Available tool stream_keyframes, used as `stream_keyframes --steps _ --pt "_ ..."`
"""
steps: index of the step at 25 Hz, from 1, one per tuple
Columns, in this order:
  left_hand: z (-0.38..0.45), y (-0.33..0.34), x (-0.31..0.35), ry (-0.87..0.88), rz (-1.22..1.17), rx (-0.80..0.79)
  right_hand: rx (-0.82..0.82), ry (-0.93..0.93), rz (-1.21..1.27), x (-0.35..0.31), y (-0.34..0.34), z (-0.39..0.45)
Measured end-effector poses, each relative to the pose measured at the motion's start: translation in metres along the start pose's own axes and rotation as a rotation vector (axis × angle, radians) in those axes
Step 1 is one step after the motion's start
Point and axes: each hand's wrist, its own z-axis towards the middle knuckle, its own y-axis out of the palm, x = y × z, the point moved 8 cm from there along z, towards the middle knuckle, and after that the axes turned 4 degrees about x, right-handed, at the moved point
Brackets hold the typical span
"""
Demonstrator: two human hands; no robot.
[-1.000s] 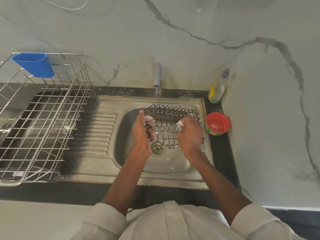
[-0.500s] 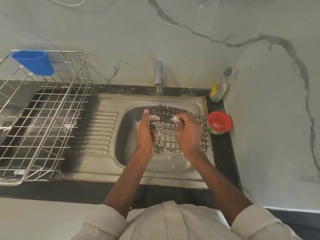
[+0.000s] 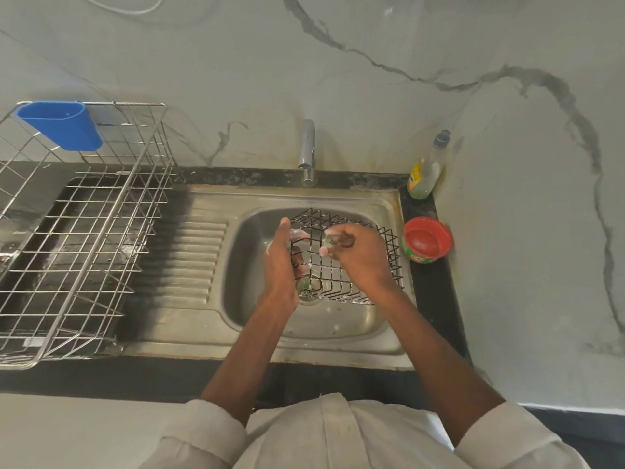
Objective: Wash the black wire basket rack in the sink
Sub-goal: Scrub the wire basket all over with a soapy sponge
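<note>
Black wire basket rack (image 3: 351, 262) is in the sink (image 3: 243, 340) bowl, tilted up on its near edge over the drain, far rim raised toward the tap (image 3: 307, 154). A second ago it lay flatter; it's now tipped up more steeply and rotated a bit toward the person, so a different face is exposed.

Left hand (image 3: 282, 262) grips the rack's left side, fingers (image 3: 299, 235) curled round the wires, soapy. Right hand (image 3: 358, 255) has moved from the top rim down onto the mesh, fingers pinched together on a small greenish scrubber (image 3: 327, 240), foam on it.

My read: still mid-scrub, working face by face. No water running from the tap, so the rinse isn't started.

Red soap tub (image 3: 426, 240) and dish liquid bottle (image 3: 426, 167) sit on the tabletop right of the sink, unmoved. Steel drying rack (image 3: 84, 231) on the left, same place.
</note>
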Motion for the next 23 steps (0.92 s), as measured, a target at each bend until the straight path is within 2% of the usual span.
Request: stream_keyframes --steps 3,6,10,13,17,19,22,23 --pt "0.001 0.0 -0.002 -0.021 -0.027 -0.002 -0.112 -0.016 -0.059 0.003 0.007 0.0" --pt "0.003 0.002 -0.004 -0.014 -0.034 -0.019 0.026 -0.045 -0.132 0.0 0.001 -0.003" --pt "0.004 0.006 -0.009 -0.033 -0.013 -0.038 0.162 -0.161 -0.365 -0.017 0.0 -0.015" --pt "0.004 0.009 -0.01 -0.043 -0.021 -0.048 0.251 -0.24 -0.337 -0.032 -0.003 -0.019" --pt "0.004 0.014 -0.009 -0.023 -0.012 -0.055 0.219 -0.379 -0.343 -0.048 0.016 -0.017" --pt "0.003 0.011 -0.008 -0.045 -0.038 -0.031 0.241 -0.334 -0.366 -0.03 0.005 -0.012" --pt "0.006 0.007 -0.007 -0.072 -0.077 -0.013 0.35 -0.074 -0.328 0.014 -0.033 -0.006" --pt "0.007 0.006 -0.008 -0.059 -0.079 -0.008 0.362 -0.051 -0.325 0.016 -0.034 -0.006"
